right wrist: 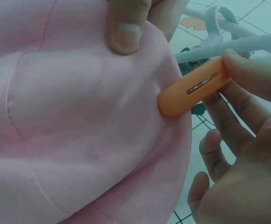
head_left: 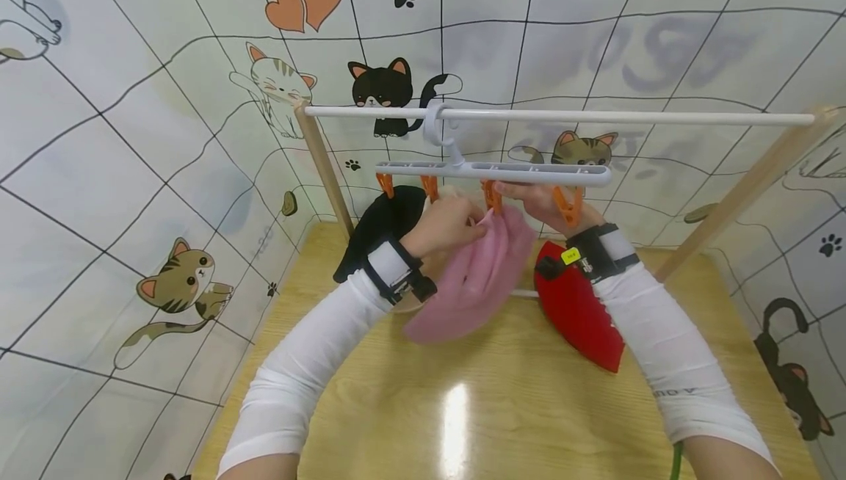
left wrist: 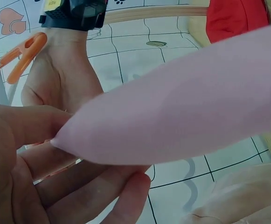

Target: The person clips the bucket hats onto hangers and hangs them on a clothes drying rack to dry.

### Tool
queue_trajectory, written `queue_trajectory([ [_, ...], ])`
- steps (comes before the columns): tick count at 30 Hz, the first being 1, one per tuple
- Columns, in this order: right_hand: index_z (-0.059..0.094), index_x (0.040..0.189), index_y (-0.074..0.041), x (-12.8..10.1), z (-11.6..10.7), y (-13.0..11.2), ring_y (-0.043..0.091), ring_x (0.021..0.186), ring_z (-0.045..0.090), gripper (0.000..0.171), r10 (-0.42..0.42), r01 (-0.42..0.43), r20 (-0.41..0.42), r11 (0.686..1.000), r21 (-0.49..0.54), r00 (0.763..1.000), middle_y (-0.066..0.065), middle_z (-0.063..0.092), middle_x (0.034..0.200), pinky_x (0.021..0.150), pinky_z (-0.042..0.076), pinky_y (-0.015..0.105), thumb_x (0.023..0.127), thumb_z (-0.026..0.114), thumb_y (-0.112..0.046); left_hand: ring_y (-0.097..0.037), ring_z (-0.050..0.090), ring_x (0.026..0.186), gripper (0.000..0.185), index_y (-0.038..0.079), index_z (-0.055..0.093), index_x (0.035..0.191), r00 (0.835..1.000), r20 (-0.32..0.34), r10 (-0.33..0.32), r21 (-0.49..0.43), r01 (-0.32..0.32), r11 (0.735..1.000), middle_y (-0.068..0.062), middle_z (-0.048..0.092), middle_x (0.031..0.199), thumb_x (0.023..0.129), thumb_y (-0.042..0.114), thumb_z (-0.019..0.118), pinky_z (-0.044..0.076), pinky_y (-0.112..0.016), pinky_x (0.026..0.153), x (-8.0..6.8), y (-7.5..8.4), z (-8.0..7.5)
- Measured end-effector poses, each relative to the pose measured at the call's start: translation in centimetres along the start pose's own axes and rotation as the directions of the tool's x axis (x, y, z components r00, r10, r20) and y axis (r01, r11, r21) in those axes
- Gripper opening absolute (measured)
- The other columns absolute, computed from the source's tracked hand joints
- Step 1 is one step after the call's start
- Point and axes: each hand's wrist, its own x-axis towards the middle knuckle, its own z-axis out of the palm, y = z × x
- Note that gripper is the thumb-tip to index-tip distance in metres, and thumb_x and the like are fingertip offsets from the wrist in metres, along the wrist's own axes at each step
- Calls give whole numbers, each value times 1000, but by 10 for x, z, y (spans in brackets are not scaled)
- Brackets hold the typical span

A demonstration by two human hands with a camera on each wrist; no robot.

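A white hanger bar [head_left: 492, 170] with several orange clips hangs from a white rail [head_left: 595, 117]. My left hand [head_left: 471, 222] pinches the rim of a pink cap [head_left: 472, 282] and holds it up under the bar. My right hand [head_left: 512, 192] pinches an orange clip [right wrist: 191, 91] between thumb and fingers, and the clip's end lies against the pink cap [right wrist: 79, 126] at its edge. The left thumb [right wrist: 126, 28] presses the fabric close by. In the left wrist view the pink cap [left wrist: 186, 102] fills the middle, with the left fingers [left wrist: 56, 186] under it.
A black cap [head_left: 380, 227] hangs at the bar's left end. A red cap [head_left: 578, 307] is below my right wrist. Wooden posts [head_left: 324, 168] carry the rail over a wooden table [head_left: 463, 406]. Cat-print sheets wall in the space.
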Motion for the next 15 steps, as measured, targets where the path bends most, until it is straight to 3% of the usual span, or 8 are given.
queue_trajectory([
  [7, 61, 117, -13, 3, -4, 2, 27, 119, 38, 26, -39, 37, 31, 998, 48, 999, 6, 56, 115, 108, 11, 59, 95, 56, -1, -12, 46, 50, 16, 7, 72, 84, 1000, -1, -25, 7, 25, 1000, 1, 43, 57, 93, 17, 64, 33, -20, 47, 1, 3, -1],
  [15, 63, 119, -11, 2, -6, 6, 24, 111, 43, 28, -16, 12, 53, 997, 76, 998, 6, 57, 113, 100, 30, 38, 97, 53, 1, -11, 44, 48, 18, 7, 70, 78, 999, 1, -49, 16, 49, 999, 1, 41, 54, 93, 16, 63, 32, -20, 45, 2, 3, 3],
])
